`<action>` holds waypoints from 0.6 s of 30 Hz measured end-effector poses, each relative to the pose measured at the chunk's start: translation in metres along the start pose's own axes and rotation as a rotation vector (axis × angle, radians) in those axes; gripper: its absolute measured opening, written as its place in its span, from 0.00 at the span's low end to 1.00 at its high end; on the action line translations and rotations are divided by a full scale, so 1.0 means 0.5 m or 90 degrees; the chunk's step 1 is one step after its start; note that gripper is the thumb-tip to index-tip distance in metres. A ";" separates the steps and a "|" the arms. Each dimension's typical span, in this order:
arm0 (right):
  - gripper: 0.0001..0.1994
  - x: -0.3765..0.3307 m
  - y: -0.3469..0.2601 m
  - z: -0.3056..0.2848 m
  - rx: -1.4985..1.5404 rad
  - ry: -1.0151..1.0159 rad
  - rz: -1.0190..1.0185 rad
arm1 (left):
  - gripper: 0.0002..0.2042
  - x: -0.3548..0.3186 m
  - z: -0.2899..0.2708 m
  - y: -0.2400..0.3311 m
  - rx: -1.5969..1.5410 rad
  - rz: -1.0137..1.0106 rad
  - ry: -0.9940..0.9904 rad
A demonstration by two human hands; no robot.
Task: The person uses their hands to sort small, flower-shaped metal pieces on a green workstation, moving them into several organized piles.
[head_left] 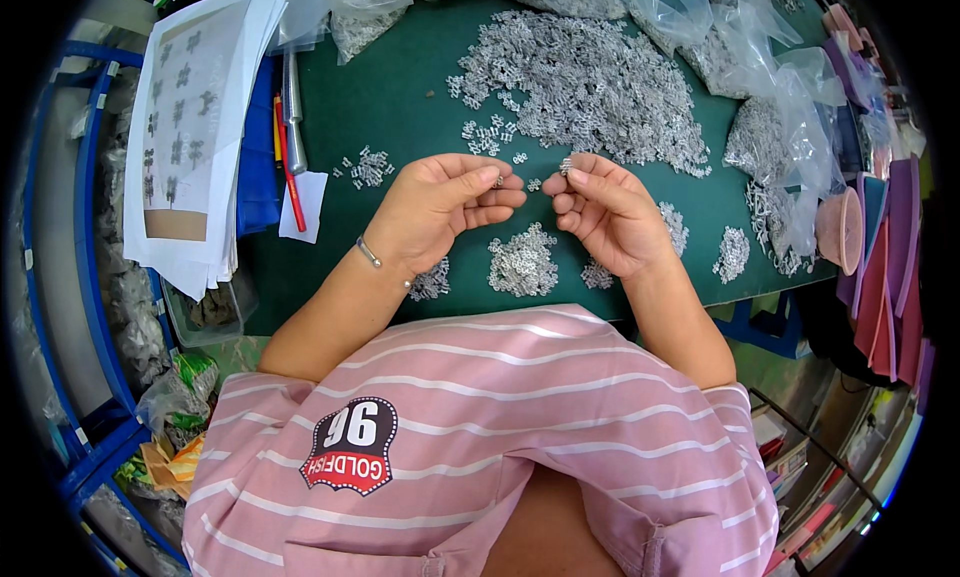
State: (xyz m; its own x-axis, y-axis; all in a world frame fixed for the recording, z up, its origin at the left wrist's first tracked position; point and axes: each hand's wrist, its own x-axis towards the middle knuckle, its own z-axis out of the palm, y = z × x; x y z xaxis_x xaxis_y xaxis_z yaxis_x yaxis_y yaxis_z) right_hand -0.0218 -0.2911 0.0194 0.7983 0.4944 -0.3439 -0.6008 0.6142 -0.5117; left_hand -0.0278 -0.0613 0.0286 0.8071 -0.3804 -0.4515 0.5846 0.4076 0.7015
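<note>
The left hand (440, 209) pinches a small metal part (498, 180) at its fingertips, the right hand (605, 212) pinches another part (566, 165) just beside it, fingertips nearly meeting above the counter (400, 97).

Single view: head-worn fisheye camera, looking steeply down from close above the wearer's chest onto the green-topped work table (400, 107); edges curve toward the dark rim.

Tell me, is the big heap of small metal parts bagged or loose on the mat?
Loose: the heap lies spread directly on the green mat, outside the clear bags beside it.
</note>
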 end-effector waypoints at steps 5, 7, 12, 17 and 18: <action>0.07 -0.005 0.007 0.010 -0.099 0.081 -0.057 | 0.17 -0.008 0.024 0.013 -0.058 -0.021 0.010; 0.06 -0.007 0.017 0.028 -0.368 0.143 -0.157 | 0.19 -0.008 0.029 0.015 -0.114 -0.038 -0.012; 0.06 -0.013 0.016 0.066 -0.808 0.071 -0.372 | 0.21 -0.004 0.021 0.008 -0.183 -0.054 -0.048; 0.05 -0.004 0.011 0.068 -0.890 0.101 -0.477 | 0.22 -0.003 0.024 0.012 -0.236 -0.073 -0.061; 0.06 -0.003 0.017 0.075 -0.908 0.085 -0.490 | 0.22 -0.002 0.020 0.010 -0.239 -0.072 -0.072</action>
State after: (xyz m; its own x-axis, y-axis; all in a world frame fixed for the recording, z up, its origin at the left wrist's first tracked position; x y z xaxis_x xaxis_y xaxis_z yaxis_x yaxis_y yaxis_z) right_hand -0.0295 -0.2635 0.0451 0.9186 0.2557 0.3012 0.3839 -0.3973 -0.8335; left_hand -0.0264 -0.0670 0.0381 0.7339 -0.5206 -0.4363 0.6757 0.6250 0.3909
